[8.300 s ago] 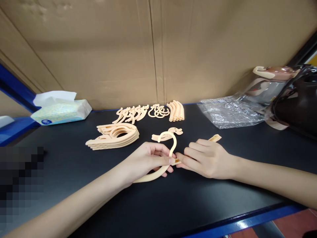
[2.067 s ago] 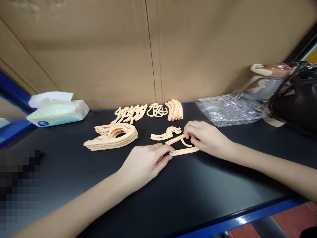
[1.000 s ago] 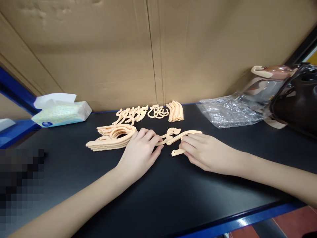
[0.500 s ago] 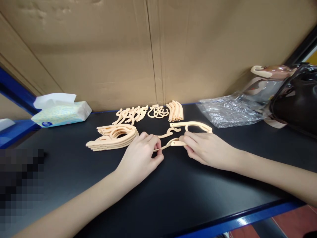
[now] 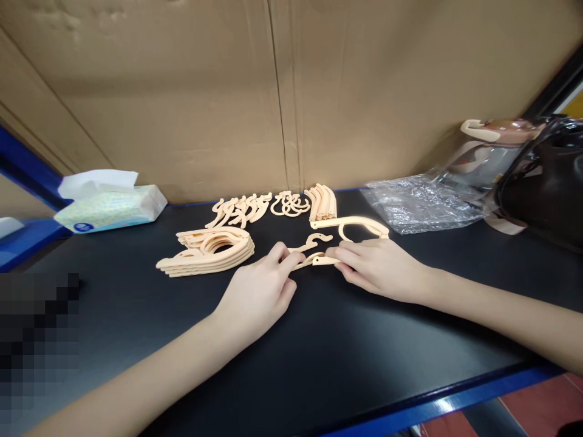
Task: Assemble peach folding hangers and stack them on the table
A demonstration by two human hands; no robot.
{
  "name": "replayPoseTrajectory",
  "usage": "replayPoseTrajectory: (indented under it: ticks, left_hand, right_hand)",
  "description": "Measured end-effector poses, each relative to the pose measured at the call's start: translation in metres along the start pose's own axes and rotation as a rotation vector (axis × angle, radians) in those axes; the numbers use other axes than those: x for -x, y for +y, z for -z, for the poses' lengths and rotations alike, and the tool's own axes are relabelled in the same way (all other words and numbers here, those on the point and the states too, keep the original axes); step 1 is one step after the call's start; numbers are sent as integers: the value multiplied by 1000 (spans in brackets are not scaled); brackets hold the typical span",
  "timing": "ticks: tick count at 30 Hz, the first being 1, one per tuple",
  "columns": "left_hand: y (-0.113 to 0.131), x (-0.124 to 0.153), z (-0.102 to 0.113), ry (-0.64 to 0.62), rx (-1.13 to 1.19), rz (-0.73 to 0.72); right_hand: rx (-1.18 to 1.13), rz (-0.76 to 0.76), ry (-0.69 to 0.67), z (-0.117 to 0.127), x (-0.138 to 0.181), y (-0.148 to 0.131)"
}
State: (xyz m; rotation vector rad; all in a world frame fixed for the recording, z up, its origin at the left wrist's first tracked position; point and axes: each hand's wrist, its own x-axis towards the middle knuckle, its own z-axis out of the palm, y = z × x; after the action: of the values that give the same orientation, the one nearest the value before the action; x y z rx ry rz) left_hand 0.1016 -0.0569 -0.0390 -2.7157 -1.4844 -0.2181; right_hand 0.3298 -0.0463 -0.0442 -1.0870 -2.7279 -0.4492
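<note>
Between my two hands is a beige plastic folding hanger point(image 5: 325, 224), its long upper arm and round loop showing. My right hand point(image 5: 382, 267) has its fingers closed around the hanger's near side, and a short arm end point(image 5: 322, 261) pokes out toward the left. My left hand point(image 5: 262, 285) pinches a thin curved hanger piece point(image 5: 306, 262) that meets that arm end. Just behind it a hook-tipped hanger piece point(image 5: 317, 240) partly shows; its left end is hidden by my left fingers. Both hands rest low over the black table.
To the left lies a stack of folded hangers point(image 5: 214, 261). Behind are curved hanger pieces point(image 5: 241, 209), loose hooks point(image 5: 290, 205) and straight-ended arms point(image 5: 322, 201). A tissue pack point(image 5: 113, 209), clear plastic bag point(image 5: 423, 203), bottle point(image 5: 492, 158) and dark bag point(image 5: 546, 188) stand around.
My left fingers have shifted up and slightly right along the thin piece, toward the hook-tipped piece. The hanger in my right hand has tilted, its upper arm now a little higher.
</note>
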Motion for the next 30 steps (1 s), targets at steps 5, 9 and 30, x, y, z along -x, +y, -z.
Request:
replayPoseTrajectory:
  ticks: [5, 9, 30]
  left_hand:
    - [-1, 1, -1, 8, -11, -7]
    - [-1, 1, -1, 36, 15, -18]
    - [-1, 2, 1, 126, 40, 10]
  right_hand:
    - [-40, -18, -30, 0, 0, 0]
    - [-77, -25, -43, 0, 0, 2]
    - [-174, -27, -14, 1, -1, 4]
